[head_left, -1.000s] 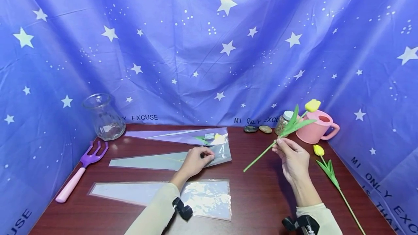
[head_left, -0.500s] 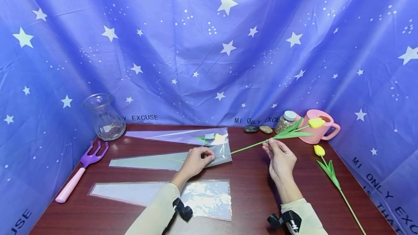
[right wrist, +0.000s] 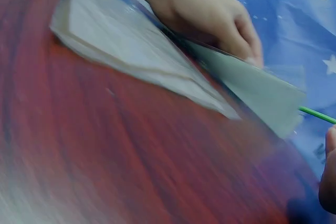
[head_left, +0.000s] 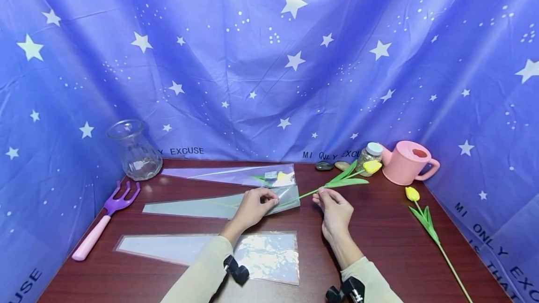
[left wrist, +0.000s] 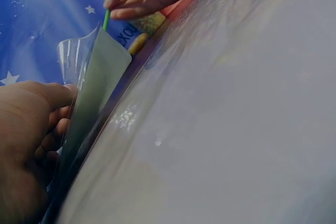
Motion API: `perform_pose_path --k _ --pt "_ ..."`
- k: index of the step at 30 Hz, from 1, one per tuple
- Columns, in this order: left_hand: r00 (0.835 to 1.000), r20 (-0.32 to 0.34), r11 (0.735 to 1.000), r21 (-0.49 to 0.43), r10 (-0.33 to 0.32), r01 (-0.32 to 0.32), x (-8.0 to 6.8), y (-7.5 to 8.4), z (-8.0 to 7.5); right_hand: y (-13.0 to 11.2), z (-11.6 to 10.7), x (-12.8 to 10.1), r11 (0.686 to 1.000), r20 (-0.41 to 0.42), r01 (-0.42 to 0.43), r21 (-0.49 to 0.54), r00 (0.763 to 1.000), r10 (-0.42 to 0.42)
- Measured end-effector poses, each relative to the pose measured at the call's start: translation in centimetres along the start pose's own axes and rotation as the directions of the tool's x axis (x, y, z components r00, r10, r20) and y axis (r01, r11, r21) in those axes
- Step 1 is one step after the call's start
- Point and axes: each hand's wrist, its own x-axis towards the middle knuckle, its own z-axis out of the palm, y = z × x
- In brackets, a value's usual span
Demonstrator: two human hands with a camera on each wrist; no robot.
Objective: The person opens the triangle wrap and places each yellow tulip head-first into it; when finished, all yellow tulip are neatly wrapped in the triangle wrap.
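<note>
My left hand [head_left: 251, 210] pinches the clear film of a grey-green tapered flower sleeve [head_left: 181, 207], near its wide mouth. In the left wrist view, that film [left wrist: 79, 53] stands lifted off the opaque backing [left wrist: 105, 61]. Between thumb and fingertips, my right hand [head_left: 337, 216] holds an artificial yellow tulip [head_left: 345, 182] by its green stem, just under the leaves. The stem's lower part lies inside the sleeve's mouth; bloom and leaves stay outside, to the right. The right wrist view shows the green stem [right wrist: 317, 115] at the sleeve's open edge.
Behind lies a purple sleeve [head_left: 210, 175] containing a yellow tulip; in front, a whitish sleeve [head_left: 269, 256]. Another tulip [head_left: 429, 228] lies at right. Around stand a glass vase [head_left: 141, 158], purple fork [head_left: 105, 219], jar [head_left: 370, 155], pink watering can [head_left: 404, 167] and stones [head_left: 324, 166].
My right hand has moved left and lowered the tulip, and its stem has slid into the grey-green sleeve. The left hand has stayed in place on the sleeve.
</note>
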Motion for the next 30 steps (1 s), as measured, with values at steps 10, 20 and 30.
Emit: perform_pose_path --k 10,20,30 --pt "0.999 -0.034 1.000 -0.017 0.012 -0.013 0.0 0.2 0.2 1.5 1.3 -1.8 0.980 -0.034 -0.076 -0.185 0.997 0.071" --pt "0.997 -0.066 0.998 -0.042 0.044 -0.047 0.1 0.4 0.2 1.8 2.5 -2.8 0.959 0.003 -0.155 -0.238 0.987 0.161" --pt "0.996 -0.074 0.998 -0.043 0.044 -0.048 0.0 0.2 0.2 1.0 1.9 -3.1 0.935 0.091 -0.273 -0.227 0.950 0.300"
